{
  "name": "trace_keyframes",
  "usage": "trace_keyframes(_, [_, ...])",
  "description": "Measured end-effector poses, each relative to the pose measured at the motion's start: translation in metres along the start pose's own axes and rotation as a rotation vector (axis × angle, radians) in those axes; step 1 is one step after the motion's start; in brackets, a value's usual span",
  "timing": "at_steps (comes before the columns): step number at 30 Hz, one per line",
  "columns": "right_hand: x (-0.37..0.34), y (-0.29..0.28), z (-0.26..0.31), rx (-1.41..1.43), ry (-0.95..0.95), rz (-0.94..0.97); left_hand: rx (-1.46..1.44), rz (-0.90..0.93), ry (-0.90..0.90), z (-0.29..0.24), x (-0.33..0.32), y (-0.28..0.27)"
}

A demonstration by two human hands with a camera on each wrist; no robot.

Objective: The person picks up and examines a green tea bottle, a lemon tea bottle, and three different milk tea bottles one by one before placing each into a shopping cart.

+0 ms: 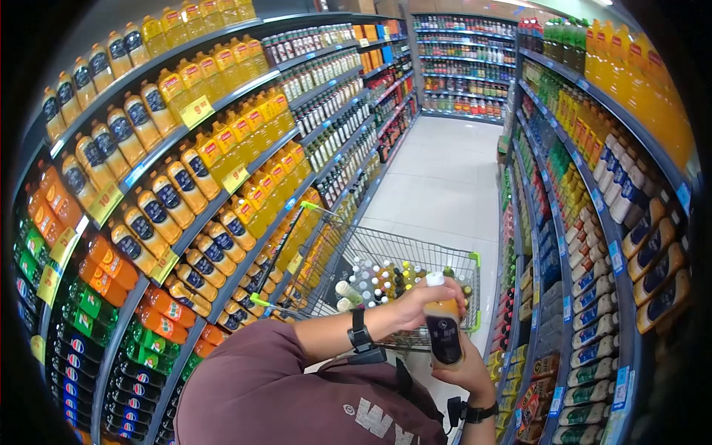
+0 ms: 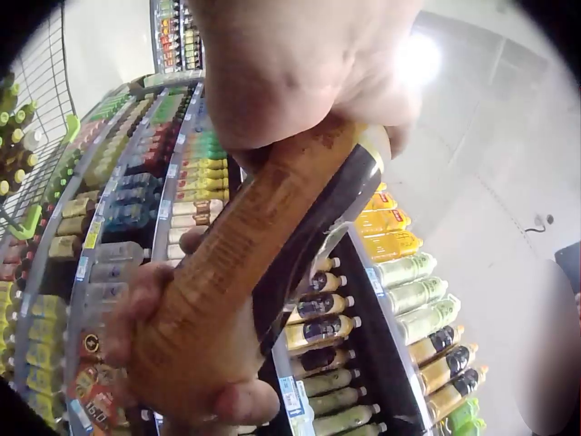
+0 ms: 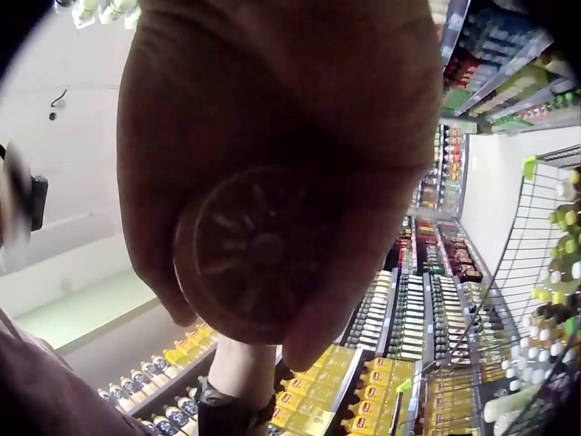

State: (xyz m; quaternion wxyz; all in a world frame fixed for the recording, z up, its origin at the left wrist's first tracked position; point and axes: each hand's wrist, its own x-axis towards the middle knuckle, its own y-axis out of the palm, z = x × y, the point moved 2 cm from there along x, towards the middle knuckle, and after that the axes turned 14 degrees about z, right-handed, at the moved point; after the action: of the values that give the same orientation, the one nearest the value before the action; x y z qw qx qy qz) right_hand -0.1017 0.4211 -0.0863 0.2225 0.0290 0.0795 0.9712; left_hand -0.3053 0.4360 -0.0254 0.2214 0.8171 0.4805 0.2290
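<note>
In the head view a bottle (image 1: 446, 335) of orange-brown drink, with a white cap and a dark label, is held upright at a slight tilt before the chest. My left hand (image 1: 415, 305) grips its upper part just under the cap. Lower down, my right hand (image 1: 469, 368) holds it round the base. The left wrist view shows the bottle (image 2: 241, 259) side-on between both hands, with fine print on its side. Its ribbed round bottom (image 3: 259, 250) faces the right wrist camera, with the right hand's fingers curled about it.
Beyond the hands stands a wire shopping cart (image 1: 371, 241) with green corners, holding many bottles (image 1: 378, 282). Shelves of drinks line both sides: orange and yellow bottles (image 1: 196, 178) on the left, packed rows (image 1: 589, 326) on the right. The tiled aisle (image 1: 437, 178) runs to a back shelf (image 1: 467, 67).
</note>
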Motion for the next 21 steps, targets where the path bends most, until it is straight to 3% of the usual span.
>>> trace_keyframes(3, [-0.007,-0.005,-0.007,0.026,-0.010,0.015,-0.122,0.062,-0.017,0.008,0.010,-0.001])
trace_keyframes(6, [-0.011,0.000,-0.015,0.109,-0.022,0.017,-0.061,0.159,-0.081,0.015,0.018,0.000])
trace_keyframes(13, [-0.020,0.000,-0.019,0.273,-0.085,-0.042,-0.210,0.186,-0.135,0.033,0.042,-0.009])
trace_keyframes(18, [-0.030,-0.016,-0.027,0.204,-0.021,-0.035,-0.265,0.265,-0.150,0.049,0.052,-0.014])
trace_keyframes(21, [-0.033,-0.032,-0.040,0.126,0.107,0.005,0.010,0.175,-0.295,0.060,0.057,-0.012])
